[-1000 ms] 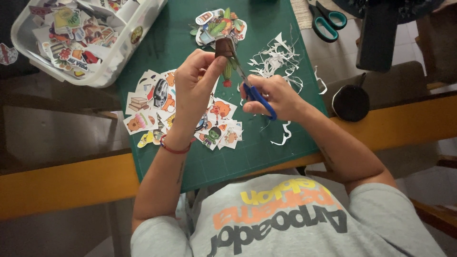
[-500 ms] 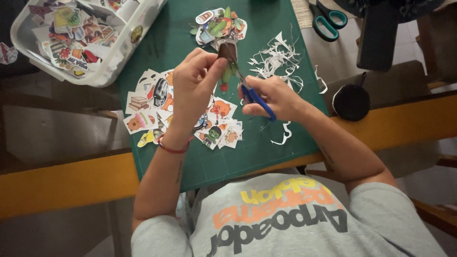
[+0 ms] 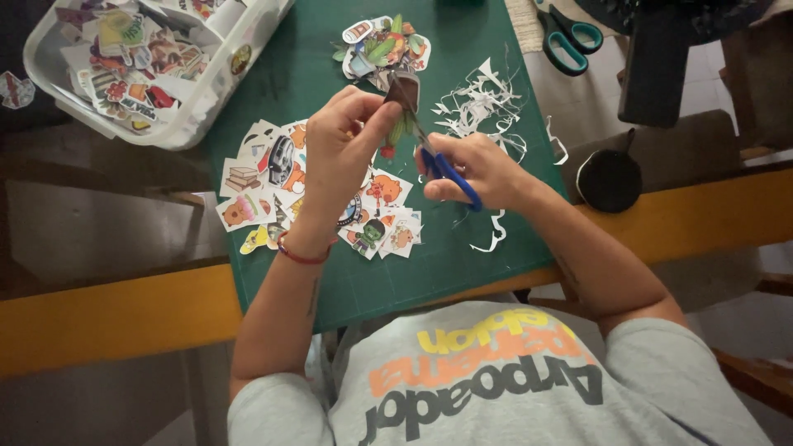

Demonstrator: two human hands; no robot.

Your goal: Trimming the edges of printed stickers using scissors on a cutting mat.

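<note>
My left hand (image 3: 343, 153) pinches a small printed sticker cutout (image 3: 404, 116) above the green cutting mat (image 3: 462, 264). My right hand (image 3: 483, 169) grips blue-handled scissors (image 3: 446, 169), whose blades reach up into the cutout's edge. Under my hands lies a spread of uncut square sticker pictures (image 3: 264, 186). A small heap of trimmed stickers (image 3: 382, 45) sits at the mat's far edge. White paper trimmings (image 3: 483, 103) lie to the right of the hands.
A clear plastic tub (image 3: 219, 91) full of stickers stands at the far left. Teal-handled scissors (image 3: 566, 37) lie at the far right. A round black lid (image 3: 609, 180) rests right of the mat. The table has a yellow wooden front rail (image 3: 107, 318).
The hands have stayed in place; the scissors have worked a little along the cutout and the left fingers have turned it slightly.
</note>
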